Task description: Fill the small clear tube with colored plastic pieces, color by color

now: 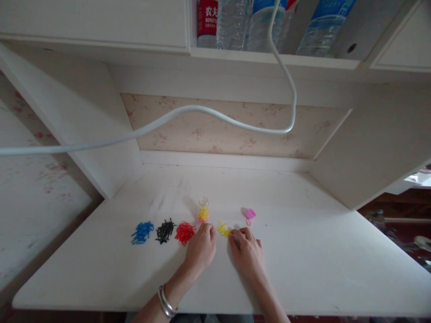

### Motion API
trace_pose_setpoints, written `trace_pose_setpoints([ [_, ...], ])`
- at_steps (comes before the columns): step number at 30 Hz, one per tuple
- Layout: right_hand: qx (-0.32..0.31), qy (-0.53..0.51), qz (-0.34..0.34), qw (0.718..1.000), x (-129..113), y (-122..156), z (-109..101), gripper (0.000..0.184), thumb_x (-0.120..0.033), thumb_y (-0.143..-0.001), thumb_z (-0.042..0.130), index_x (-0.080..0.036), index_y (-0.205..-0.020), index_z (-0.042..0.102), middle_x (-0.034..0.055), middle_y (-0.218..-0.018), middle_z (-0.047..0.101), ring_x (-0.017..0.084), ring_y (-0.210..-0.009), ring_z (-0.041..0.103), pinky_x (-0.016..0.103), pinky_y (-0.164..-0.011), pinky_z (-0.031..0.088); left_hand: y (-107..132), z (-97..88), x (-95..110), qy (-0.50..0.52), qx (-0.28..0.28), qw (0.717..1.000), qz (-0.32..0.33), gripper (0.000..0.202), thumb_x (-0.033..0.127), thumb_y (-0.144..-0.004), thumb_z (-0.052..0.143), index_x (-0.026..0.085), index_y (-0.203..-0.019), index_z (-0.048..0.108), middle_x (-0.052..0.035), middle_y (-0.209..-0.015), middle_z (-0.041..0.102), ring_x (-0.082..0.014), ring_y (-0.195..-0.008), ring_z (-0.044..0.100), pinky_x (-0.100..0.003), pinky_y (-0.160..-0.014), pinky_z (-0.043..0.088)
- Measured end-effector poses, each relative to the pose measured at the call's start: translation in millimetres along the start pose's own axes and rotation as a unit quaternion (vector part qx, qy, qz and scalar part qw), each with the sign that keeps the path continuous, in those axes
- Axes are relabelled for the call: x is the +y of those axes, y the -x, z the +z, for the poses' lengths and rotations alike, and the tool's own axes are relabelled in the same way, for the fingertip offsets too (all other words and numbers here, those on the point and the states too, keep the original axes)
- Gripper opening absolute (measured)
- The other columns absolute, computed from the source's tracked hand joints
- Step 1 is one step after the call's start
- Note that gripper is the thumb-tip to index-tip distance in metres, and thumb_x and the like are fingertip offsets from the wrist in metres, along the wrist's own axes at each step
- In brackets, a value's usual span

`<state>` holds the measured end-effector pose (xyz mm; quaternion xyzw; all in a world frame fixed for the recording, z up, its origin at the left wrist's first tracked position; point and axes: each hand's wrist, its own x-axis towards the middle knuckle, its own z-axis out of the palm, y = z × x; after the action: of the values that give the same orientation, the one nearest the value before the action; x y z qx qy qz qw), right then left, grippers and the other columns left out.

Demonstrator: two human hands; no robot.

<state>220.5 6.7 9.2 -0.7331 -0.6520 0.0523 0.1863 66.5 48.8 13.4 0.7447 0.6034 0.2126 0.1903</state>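
My left hand [201, 247] rests on the white desk [303, 269] with its fingers curled, just below a small clear bottle [203, 209] that holds yellow pieces. My right hand [247, 252] lies beside it, fingertips pinched at a small pile of yellow pieces [223, 229]. Whether either hand holds a piece is too small to see. To the left lie a red pile [184, 232], a black pile [164, 230] and a blue pile [142, 232]. A pink cap [249, 215] sits just beyond my right hand.
A white cable [188, 111] hangs across the alcove above the desk. Water bottles [235, 22] stand on the shelf overhead. Side panels wall in the desk at left and right. A silver bangle [165, 303] is on my left wrist.
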Motion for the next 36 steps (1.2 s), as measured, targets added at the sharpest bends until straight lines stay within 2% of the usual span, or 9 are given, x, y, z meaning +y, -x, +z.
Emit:
trace_pose_setpoints([
  [5, 0.011, -0.022, -0.002, 1.000, 6, 0, 5, 0.030, -0.035, -0.093, 0.037, -0.031, -0.100, 0.066, 0.0022, -0.102, 0.062, 0.016, -0.089, 0.060, 0.030, -0.079, 0.037, 6, 0.3, -6, 0.025, 0.016, 1.000, 0.000, 0.024, 0.023, -0.093, 0.032, 0.018, -0.088, 0.055, -0.0065, -0.088, 0.063, -0.0166, -0.082, 0.062, -0.026, -0.072, 0.043],
  [8, 0.025, -0.033, 0.007, 0.999, 9, -1, 10, 0.034, -0.037, -0.094, 0.035, -0.031, -0.104, 0.066, 0.0030, -0.103, 0.062, 0.016, -0.088, 0.060, 0.030, -0.080, 0.038, 10, -10.9, -7, 0.081, 0.029, 0.996, 0.017, 0.024, 0.025, -0.093, 0.031, 0.019, -0.087, 0.054, -0.0061, -0.087, 0.063, -0.0161, -0.082, 0.061, -0.026, -0.073, 0.045],
  [12, 0.021, -0.045, 0.004, 0.999, 13, -2, 13, 0.034, -0.036, -0.093, 0.036, -0.032, -0.106, 0.067, 0.0029, -0.103, 0.063, 0.016, -0.084, 0.061, 0.031, -0.081, 0.039, 9, -45.3, -6, 0.126, 0.075, 0.989, 0.026, 0.027, 0.032, -0.094, 0.032, 0.019, -0.090, 0.055, -0.0071, -0.090, 0.064, -0.0170, -0.085, 0.061, -0.028, -0.075, 0.046],
  [16, 0.029, -0.075, 0.010, 0.997, 19, -2, 18, 0.035, -0.039, -0.092, 0.036, -0.031, -0.105, 0.068, 0.0027, -0.102, 0.062, 0.016, -0.080, 0.062, 0.031, -0.080, 0.041, -1, -84.2, -6, 0.155, 0.104, 0.982, 0.000, 0.029, 0.040, -0.092, 0.035, 0.019, -0.091, 0.055, -0.0057, -0.086, 0.064, -0.0162, -0.076, 0.061, -0.029, -0.073, 0.047],
  [20, 0.043, -0.094, 0.017, 0.995, 22, -2, 21, 0.033, -0.040, -0.090, 0.040, -0.030, -0.102, 0.069, 0.0033, -0.101, 0.063, 0.015, -0.077, 0.061, 0.031, -0.079, 0.042, -17, -105.4, -8, 0.157, 0.128, 0.979, -0.013, 0.029, 0.041, -0.089, 0.038, 0.019, -0.091, 0.056, -0.0050, -0.086, 0.065, -0.0173, -0.080, 0.061, -0.029, -0.075, 0.047],
  [23, 0.026, -0.097, 0.007, 0.995, 22, -3, 19, 0.030, -0.036, -0.089, 0.042, -0.031, -0.101, 0.069, 0.0018, -0.098, 0.064, 0.014, -0.079, 0.061, 0.029, -0.081, 0.041, -28, -108.0, -7, 0.144, 0.135, 0.980, -0.017, 0.028, 0.040, -0.087, 0.039, 0.018, -0.089, 0.057, -0.0055, -0.087, 0.065, -0.0181, -0.082, 0.061, -0.031, -0.077, 0.046],
  [29, 0.003, -0.088, 0.014, 0.996, 20, -3, 17, 0.029, -0.034, -0.089, 0.042, -0.032, -0.100, 0.068, 0.0005, -0.096, 0.064, 0.015, -0.079, 0.062, 0.029, -0.082, 0.040, -39, -103.0, 0, 0.161, 0.086, 0.983, -0.019, 0.028, 0.038, -0.087, 0.040, 0.018, -0.088, 0.060, -0.0049, -0.090, 0.067, -0.0177, -0.084, 0.061, -0.030, -0.079, 0.045],
  [36, 0.013, -0.081, 0.004, 0.997, 20, -3, 17, 0.028, -0.034, -0.089, 0.042, -0.032, -0.097, 0.069, -0.0003, -0.091, 0.066, 0.014, -0.077, 0.063, 0.028, -0.079, 0.041, -45, -107.4, 4, 0.095, 0.103, 0.990, -0.030, 0.027, 0.034, -0.091, 0.034, 0.020, -0.087, 0.058, -0.0059, -0.093, 0.066, -0.0196, -0.091, 0.060, -0.031, -0.082, 0.044],
])
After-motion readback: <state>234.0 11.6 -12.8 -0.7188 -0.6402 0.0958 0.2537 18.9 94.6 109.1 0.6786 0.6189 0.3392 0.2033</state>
